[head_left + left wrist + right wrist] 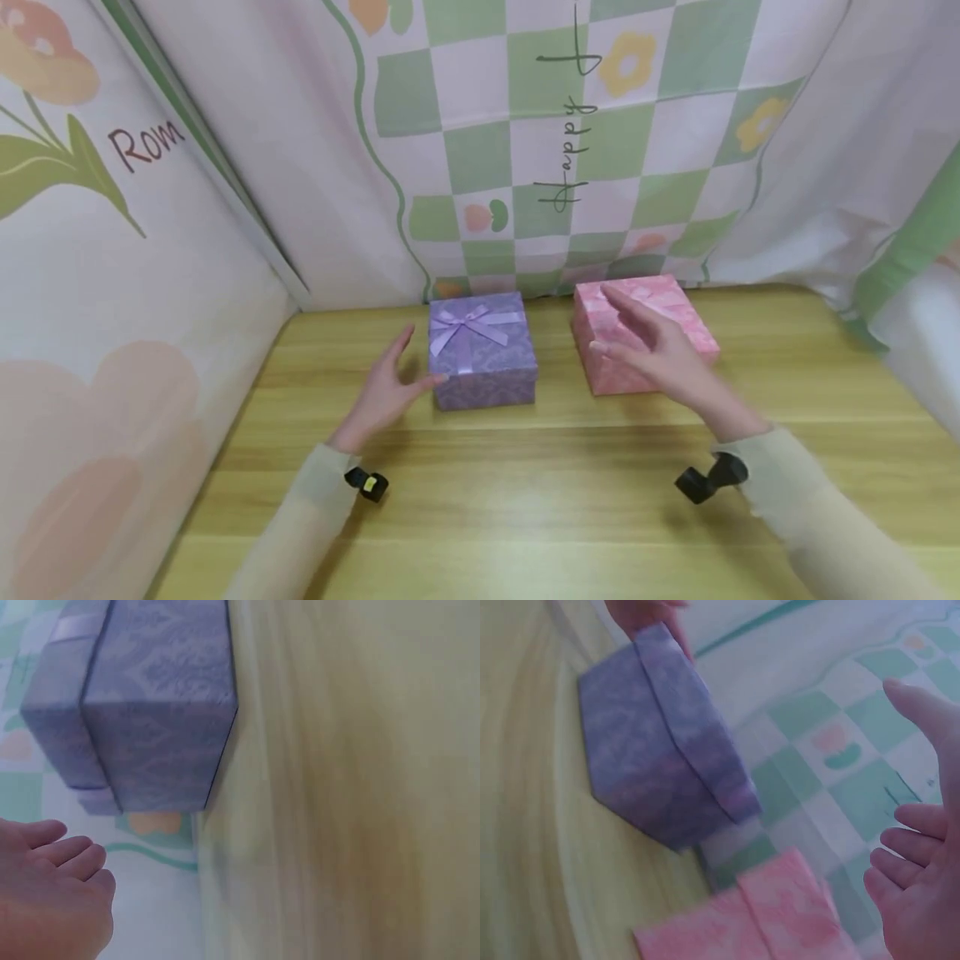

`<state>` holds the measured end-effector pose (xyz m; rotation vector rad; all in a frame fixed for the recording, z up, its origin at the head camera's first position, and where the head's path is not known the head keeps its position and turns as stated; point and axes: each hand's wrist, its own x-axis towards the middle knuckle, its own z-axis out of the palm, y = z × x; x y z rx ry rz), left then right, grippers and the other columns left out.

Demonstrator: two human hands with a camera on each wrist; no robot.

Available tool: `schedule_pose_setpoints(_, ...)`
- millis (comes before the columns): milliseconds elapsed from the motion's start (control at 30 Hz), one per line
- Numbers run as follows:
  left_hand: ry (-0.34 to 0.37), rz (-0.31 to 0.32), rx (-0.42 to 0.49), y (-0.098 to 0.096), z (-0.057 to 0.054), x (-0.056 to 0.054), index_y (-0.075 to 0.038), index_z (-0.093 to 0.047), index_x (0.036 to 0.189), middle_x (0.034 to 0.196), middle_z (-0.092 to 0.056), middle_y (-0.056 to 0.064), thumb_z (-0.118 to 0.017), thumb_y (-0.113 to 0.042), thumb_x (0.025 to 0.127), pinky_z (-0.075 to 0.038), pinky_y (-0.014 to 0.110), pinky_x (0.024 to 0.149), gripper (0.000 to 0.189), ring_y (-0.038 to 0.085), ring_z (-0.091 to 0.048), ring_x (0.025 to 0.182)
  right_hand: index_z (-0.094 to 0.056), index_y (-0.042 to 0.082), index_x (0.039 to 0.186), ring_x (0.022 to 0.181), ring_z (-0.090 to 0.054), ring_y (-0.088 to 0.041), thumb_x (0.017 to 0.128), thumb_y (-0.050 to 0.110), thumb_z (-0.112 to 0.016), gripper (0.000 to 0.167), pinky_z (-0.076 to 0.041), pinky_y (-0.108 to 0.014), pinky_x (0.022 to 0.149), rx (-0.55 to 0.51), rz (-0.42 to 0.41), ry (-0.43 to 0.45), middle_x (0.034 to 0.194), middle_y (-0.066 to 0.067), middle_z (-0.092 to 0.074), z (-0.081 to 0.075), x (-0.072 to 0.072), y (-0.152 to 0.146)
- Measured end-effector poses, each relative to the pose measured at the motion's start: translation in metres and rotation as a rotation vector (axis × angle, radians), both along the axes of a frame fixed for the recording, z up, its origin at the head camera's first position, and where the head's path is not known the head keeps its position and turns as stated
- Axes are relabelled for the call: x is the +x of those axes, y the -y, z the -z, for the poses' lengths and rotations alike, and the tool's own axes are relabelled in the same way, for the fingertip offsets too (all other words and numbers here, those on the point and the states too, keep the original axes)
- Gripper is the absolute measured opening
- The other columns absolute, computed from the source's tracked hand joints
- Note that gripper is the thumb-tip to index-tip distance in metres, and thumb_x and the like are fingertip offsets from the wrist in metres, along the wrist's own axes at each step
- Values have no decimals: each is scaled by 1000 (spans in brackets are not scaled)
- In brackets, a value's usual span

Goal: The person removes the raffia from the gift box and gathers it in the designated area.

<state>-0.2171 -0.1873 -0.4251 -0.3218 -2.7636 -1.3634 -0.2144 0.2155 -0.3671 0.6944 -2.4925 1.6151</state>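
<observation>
A lidded purple gift box [483, 389] with a lilac ribbon bow [468, 325] on top sits on the table toward the back. Just left of it, my left hand [384, 392] has its fingers spread and thumb toward the box's front corner; in the left wrist view the hand [56, 892] shows apart from the box [161, 750]. To the right stands a lidded pink gift box [615, 369]. My right hand [660, 350] hovers over it with fingers extended, hiding part of its lid and bow. Nothing is between the fingers in the right wrist view.
The wooden table [495, 500] meets a hanging curtain [480, 158] with a green checked print right behind both boxes. A white printed cloth [150, 333] lines the left side. Black wrist cameras [367, 483] sit on both sleeves. A gap of table separates the boxes.
</observation>
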Motion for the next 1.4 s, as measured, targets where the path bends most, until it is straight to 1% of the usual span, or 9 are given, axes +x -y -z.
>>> schedule_pose_setpoints(67, 0, 2, 10, -4, 1, 1, -19, -18, 165, 166, -23, 8, -79, -58, 83, -23, 56, 117, 109, 31, -24, 149, -35, 7, 159, 146, -31, -34, 94, 10, -75, 76, -31, -18, 110, -39, -41, 32, 162, -14, -32, 4, 0, 14)
schedule_pose_setpoints(100, 4, 1, 15, -6, 2, 1, -19, -18, 165, 166, -23, 8, -80, -58, 82, -24, 55, 117, 110, 30, -25, 149, -34, 9, 160, 143, -37, -35, 94, 12, -75, 77, -40, -21, 106, -51, -52, 72, 163, -12, -31, 6, 1, 21)
schedule_pose_setpoints(167, 6, 6, 31, -10, 3, 2, -18, -18, 165, 165, -24, 10, -81, -56, 82, -25, 52, 118, 111, 30, -26, 149, -32, 11, 161, 144, -36, -32, 95, 17, -76, 80, -43, -24, 104, -61, -68, 128, 164, -10, -29, 10, 3, 34)
schedule_pose_setpoints(300, 32, 15, 74, -16, 9, 0, -19, -15, 165, 166, -22, 8, -84, -54, 80, -27, 43, 118, 114, 26, -24, 150, -26, 14, 162, 146, -32, -35, 93, 26, -78, 87, -39, -35, 111, -46, -79, 182, 166, -9, -24, 20, 6, 58)
schedule_pose_setpoints(367, 39, 17, 100, -19, 12, -2, -18, -13, 165, 167, -20, 7, -85, -52, 80, -27, 39, 118, 117, 25, -24, 150, -23, 11, 163, 148, -26, -38, 92, 30, -80, 93, -25, -42, 118, -28, -68, 180, 166, -12, -22, 27, 6, 70)
schedule_pose_setpoints(467, 32, 10, 145, -22, 16, -5, -15, -11, 165, 167, -18, 8, -88, -46, 79, -26, 35, 118, 120, 25, -24, 150, -18, 11, 164, 147, -26, -42, 88, 32, -83, 102, -25, -48, 118, -34, -47, 192, 167, -13, -18, 40, 1, 84)
schedule_pose_setpoints(733, 11, 2, 199, -29, 19, -11, -12, -8, 165, 167, -17, 9, -91, -38, 77, -24, 33, 118, 124, 24, -24, 149, -7, 16, 164, 148, -24, -33, 82, 15, -88, 115, -28, -46, 117, -166, -61, 218, 167, -9, -15, 69, -20, 107)
schedule_pose_setpoints(933, -2, 38, 216, -29, 21, -14, -16, -7, 165, 167, -18, 9, -91, -38, 77, -26, 36, 118, 124, 24, -29, 147, -6, 18, 165, 145, -32, -30, 82, 18, -89, 117, -37, -42, 112, -181, -18, 215, 167, -7, -17, 74, -23, 113)
schedule_pose_setpoints(1400, -24, 86, 279, -30, 25, -16, -16, -5, 165, 165, -22, 13, -89, -27, 82, -29, 39, 117, 119, 29, -37, 143, -12, 18, 164, 144, -36, -27, 81, 33, -89, 114, -42, -39, 108, -171, 29, 206, 166, -4, -22, 75, -22, 113)
